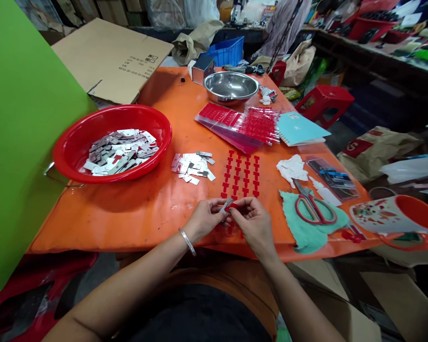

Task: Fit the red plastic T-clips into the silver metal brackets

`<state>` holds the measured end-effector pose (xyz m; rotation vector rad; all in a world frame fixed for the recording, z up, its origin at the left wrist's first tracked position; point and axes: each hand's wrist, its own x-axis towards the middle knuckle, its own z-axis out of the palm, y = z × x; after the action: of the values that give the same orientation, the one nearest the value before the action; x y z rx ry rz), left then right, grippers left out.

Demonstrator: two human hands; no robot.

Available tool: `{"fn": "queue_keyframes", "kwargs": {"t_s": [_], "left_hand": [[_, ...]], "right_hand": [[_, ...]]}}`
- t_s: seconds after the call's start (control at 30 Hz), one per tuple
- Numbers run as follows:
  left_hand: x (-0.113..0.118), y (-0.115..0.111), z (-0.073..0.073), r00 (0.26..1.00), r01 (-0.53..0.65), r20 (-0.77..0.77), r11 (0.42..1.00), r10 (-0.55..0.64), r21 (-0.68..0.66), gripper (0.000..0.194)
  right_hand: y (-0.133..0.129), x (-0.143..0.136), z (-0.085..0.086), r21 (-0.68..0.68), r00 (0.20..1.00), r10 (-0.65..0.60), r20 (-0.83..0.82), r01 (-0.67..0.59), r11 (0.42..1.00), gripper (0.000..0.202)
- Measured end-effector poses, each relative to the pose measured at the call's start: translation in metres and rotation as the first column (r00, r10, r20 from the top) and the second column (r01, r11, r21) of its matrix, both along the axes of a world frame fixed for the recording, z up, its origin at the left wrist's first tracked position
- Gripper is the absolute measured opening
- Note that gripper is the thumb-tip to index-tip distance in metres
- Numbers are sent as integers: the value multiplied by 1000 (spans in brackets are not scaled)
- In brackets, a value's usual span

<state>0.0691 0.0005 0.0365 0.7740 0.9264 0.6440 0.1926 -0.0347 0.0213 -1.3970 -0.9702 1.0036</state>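
My left hand (209,218) pinches a small flat metal piece (226,205) near the table's front edge. Opposite it, my right hand (252,221) has its thumb and fingers closed on a small red sticker (232,207), which meets the metal piece. Beneath and beyond both hands, rows of red T-shaped stickers (246,174) lie on the orange table. A loose pile of small flat metal pieces (194,166) lies to the left of these rows. More such pieces (123,151) fill part of a red basin (160,130) farther left.
Red sticker sheets (223,116), a blue notebook (299,129) and a steel bowl (231,85) occupy the table's far side. At right are scissors (316,211) on a green cloth (292,228), crumpled tissue (291,168) and a mug (374,213). A green panel (24,142) borders the left.
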Motion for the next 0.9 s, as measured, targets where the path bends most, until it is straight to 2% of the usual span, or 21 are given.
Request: {"fn": "queue_keyframes", "kwargs": {"t_s": [0.4,0.9], "left_hand": [[-6,-2,-13,997,-1,81,1000,0,9,36],[-7,-2,-13,997,17,79,1000,-16,-12,34]], "right_hand": [[-1,-4,2,5,998,24,64,-24,1000,17],[-2,-1,1,-20,998,27,54,-26,999,23]]}}
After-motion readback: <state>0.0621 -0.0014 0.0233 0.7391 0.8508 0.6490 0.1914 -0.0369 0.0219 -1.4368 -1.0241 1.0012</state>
